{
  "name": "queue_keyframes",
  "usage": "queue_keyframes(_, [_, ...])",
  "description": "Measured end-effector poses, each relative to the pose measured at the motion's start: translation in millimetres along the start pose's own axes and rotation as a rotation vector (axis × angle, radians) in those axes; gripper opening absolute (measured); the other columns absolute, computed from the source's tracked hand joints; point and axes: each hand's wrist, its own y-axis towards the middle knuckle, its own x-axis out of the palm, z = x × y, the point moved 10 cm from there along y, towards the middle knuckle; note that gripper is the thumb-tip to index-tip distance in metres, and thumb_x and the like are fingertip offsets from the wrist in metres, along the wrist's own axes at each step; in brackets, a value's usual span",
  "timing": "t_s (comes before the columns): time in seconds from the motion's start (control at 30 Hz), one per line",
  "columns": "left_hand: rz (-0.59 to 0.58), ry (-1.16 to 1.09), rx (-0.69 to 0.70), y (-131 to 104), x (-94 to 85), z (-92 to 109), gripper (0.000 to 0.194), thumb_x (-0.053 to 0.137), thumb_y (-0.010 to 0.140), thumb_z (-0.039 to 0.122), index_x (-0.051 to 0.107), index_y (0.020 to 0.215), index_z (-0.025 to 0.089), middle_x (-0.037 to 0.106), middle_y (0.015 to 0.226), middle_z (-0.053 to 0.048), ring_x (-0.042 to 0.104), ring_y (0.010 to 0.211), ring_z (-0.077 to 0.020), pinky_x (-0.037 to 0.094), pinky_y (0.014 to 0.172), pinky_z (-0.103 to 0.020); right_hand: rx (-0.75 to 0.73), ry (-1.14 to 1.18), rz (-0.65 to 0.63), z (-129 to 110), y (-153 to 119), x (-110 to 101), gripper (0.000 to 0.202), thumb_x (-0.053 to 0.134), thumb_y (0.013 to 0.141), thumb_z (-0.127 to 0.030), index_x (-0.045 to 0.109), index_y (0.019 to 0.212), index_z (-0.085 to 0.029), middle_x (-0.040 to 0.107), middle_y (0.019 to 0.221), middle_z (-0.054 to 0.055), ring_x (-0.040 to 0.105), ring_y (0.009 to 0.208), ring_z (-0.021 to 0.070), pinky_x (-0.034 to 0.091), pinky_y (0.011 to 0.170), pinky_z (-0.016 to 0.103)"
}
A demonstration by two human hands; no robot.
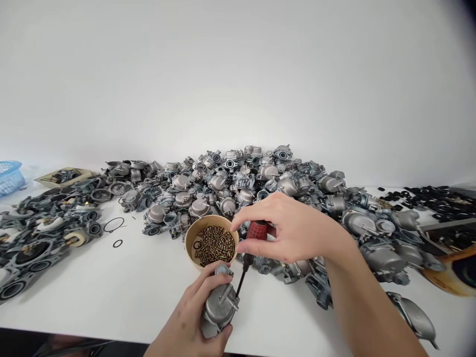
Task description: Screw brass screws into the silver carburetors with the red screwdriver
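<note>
A grey metal carburetor point(220, 303) sits in the grip of my left hand point(193, 310), its rounded bowl facing up, near the front edge of the table. My right hand point(284, 225) is closed around the red handle of a screwdriver point(256, 232). The dark shaft slants down, and its tip meets the right edge of the carburetor; any screw under the tip is too small to make out. Just beyond both hands stands a round tan tub point(191, 250) of small brass-coloured screws point(215, 244).
A large heap of carburetors point(230, 186) spreads along the wall. Carburetor bodies with white floats point(48, 225) lie at the left. Two black rubber rings point(117, 243) rest on the white table point(111, 292). Small black parts point(439, 198) and a yellowish container point(446, 280) are at the right.
</note>
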Motion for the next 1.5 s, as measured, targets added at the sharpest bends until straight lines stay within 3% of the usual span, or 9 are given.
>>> queue_keyframes(0.17, [-0.007,0.001,-0.005,-1,0.3,0,0.083,0.071,0.076,0.009,0.052,0.152,0.036,0.049,0.170,-0.012,0.057,0.152,-0.0413,0.056,0.118,-0.052,-0.007,0.035,-0.029,-4,-1,1,0.028,0.076,0.098,-0.037,0.081,0.113,-0.014,0.076,0.080,0.000,0.054,0.059,0.0095,0.041,0.062,0.028])
queue_keyframes(0.37, [0.012,-0.021,0.006,-1,1.0,0,0.084,0.069,0.076,0.010,0.050,0.153,0.038,0.051,0.168,-0.010,0.058,0.152,-0.0395,0.056,0.119,-0.053,0.076,0.011,-0.120,0,-12,-1,0.042,0.063,0.092,-0.013,0.075,0.132,-0.014,0.075,0.075,0.000,0.054,0.057,0.0116,0.041,0.060,0.028])
queue_keyframes(0.5, [0.024,-0.029,0.006,-1,0.0,0,0.083,0.069,0.075,0.009,0.051,0.151,0.037,0.052,0.168,-0.010,0.059,0.151,-0.0388,0.056,0.119,-0.051,0.134,0.044,-0.129,5,-13,-1,0.018,0.069,0.099,-0.030,0.078,0.106,-0.017,0.066,0.063,-0.004,0.047,0.048,0.0081,0.036,0.053,0.026])
queue_keyframes(0.63, [0.022,-0.028,0.011,-1,0.2,0,0.085,0.071,0.074,0.006,0.052,0.151,0.035,0.051,0.168,-0.012,0.058,0.151,-0.0394,0.055,0.120,-0.050,0.250,0.001,-0.089,16,-11,0,0.041,0.073,0.100,-0.047,0.059,0.074,-0.019,0.053,0.054,-0.007,0.042,0.046,0.0069,0.028,0.051,0.027])
queue_keyframes(0.83, [0.049,-0.019,-0.011,-1,-0.8,3,0.083,0.072,0.074,0.004,0.053,0.149,0.034,0.053,0.167,-0.014,0.060,0.149,-0.0404,0.055,0.119,-0.052,0.318,0.030,-0.132,23,-12,4,0.043,0.074,0.099,-0.050,0.054,0.074,-0.021,0.054,0.058,-0.006,0.045,0.048,0.0094,0.030,0.051,0.028])
queue_keyframes(1.07, [0.045,-0.011,-0.020,0,-2.4,3,0.077,0.073,0.077,0.010,0.057,0.149,0.034,0.054,0.166,-0.013,0.061,0.149,-0.0396,0.056,0.119,-0.049,0.104,0.027,-0.148,0,-15,3,0.005,0.070,0.094,-0.025,0.071,0.096,-0.020,0.069,0.078,-0.002,0.055,0.063,0.0120,0.046,0.069,0.031])
queue_keyframes(1.23, [0.039,-0.013,-0.015,-2,-1.1,3,0.082,0.072,0.075,0.007,0.054,0.150,0.034,0.053,0.167,-0.013,0.059,0.150,-0.0398,0.055,0.120,-0.050,-0.087,0.090,-0.132,-20,-17,1,0.025,0.064,0.083,-0.001,0.071,0.101,-0.018,0.075,0.099,0.001,0.065,0.085,0.0139,0.050,0.086,0.030])
queue_keyframes(1.37, [0.029,-0.020,-0.013,-2,-0.4,3,0.083,0.070,0.075,0.005,0.053,0.151,0.034,0.052,0.168,-0.013,0.057,0.152,-0.0395,0.054,0.121,-0.051,0.048,-0.001,-0.111,-9,-13,3,0.005,0.071,0.100,-0.019,0.069,0.095,-0.020,0.073,0.091,0.000,0.063,0.079,0.0142,0.047,0.080,0.031])
queue_keyframes(1.5, [0.018,-0.011,-0.019,-3,-0.5,1,0.082,0.074,0.076,0.006,0.054,0.151,0.034,0.051,0.169,-0.014,0.058,0.151,-0.0421,0.057,0.118,-0.052,0.191,-0.137,-0.077,-3,-6,6,0.032,0.070,0.107,-0.038,0.063,0.082,-0.019,0.066,0.071,-0.002,0.055,0.064,0.0141,0.036,0.063,0.031])
